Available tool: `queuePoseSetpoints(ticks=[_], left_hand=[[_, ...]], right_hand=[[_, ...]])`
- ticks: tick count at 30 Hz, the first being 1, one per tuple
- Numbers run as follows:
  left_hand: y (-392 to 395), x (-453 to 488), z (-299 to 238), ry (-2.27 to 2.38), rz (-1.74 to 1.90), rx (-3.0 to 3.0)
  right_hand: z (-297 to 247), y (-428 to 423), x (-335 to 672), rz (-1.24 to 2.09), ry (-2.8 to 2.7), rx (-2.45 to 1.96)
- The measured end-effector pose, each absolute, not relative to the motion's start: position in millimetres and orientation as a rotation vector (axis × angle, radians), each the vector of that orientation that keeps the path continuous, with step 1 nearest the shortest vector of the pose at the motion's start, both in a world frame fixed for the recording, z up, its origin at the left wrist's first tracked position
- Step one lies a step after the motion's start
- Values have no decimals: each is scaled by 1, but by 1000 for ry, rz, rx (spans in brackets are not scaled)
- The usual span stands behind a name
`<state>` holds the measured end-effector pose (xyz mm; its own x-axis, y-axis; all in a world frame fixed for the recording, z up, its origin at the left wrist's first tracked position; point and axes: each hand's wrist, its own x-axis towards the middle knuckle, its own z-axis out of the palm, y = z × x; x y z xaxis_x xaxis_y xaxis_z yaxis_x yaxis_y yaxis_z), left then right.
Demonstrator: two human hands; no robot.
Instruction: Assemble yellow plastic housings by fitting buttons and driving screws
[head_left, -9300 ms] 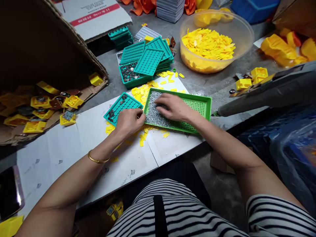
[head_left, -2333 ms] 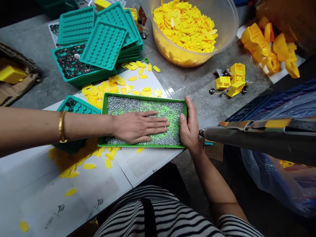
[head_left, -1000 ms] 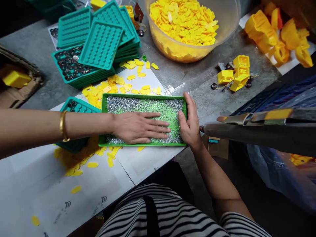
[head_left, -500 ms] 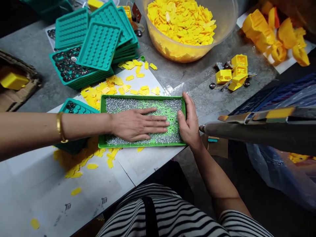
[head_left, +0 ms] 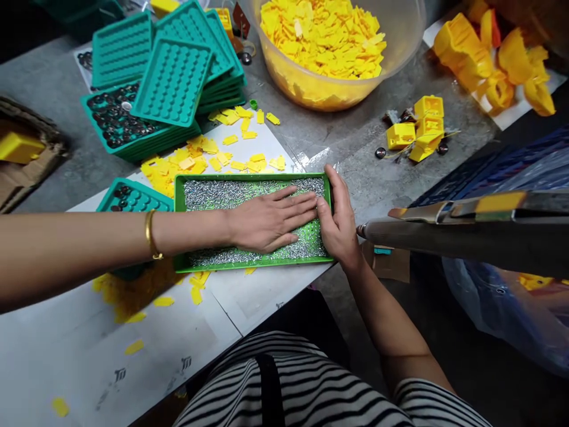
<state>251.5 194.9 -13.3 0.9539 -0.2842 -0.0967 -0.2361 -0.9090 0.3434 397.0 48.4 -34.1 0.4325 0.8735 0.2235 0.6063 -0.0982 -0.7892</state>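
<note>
A green perforated tray (head_left: 180, 193) lies on the white board in front of me, covered with many small silver screws (head_left: 222, 191). My left hand (head_left: 269, 220) lies flat on the screws with its fingers stretched out, reaching toward the tray's right end. My right hand (head_left: 338, 220) grips the tray's right rim, thumb inside and fingers along the outside. A gold bangle is on my left wrist.
A teal tray of dark round parts (head_left: 133, 198) sits left of the green tray. Stacked teal trays (head_left: 175, 77) stand behind. Loose yellow tabs (head_left: 200, 157) litter the board. A clear bowl (head_left: 338, 89) holds yellow tabs. A grey power screwdriver (head_left: 466, 231) juts in from the right.
My left hand has slid to the right over the screws, its fingertips now close to my right thumb. My right hand stays on the tray's rim.
</note>
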Motion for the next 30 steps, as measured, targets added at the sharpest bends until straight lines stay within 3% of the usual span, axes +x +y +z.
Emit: queuePoseSetpoints(ticks=[4, 10, 17, 30], left_hand=[[196, 236, -12, -583, -272, 2720], [194, 252, -14, -416, -194, 2776], [195, 236, -10, -650, -245, 2604], [213, 234, -11, -421, -281, 2779]], right_hand=[[-35, 48, 399, 368, -1300, -1787], [-35, 48, 399, 369, -1282, -1799], [-35, 48, 399, 367, -1304, -1805], [-37, 48, 400, 365, -1291, -1793]])
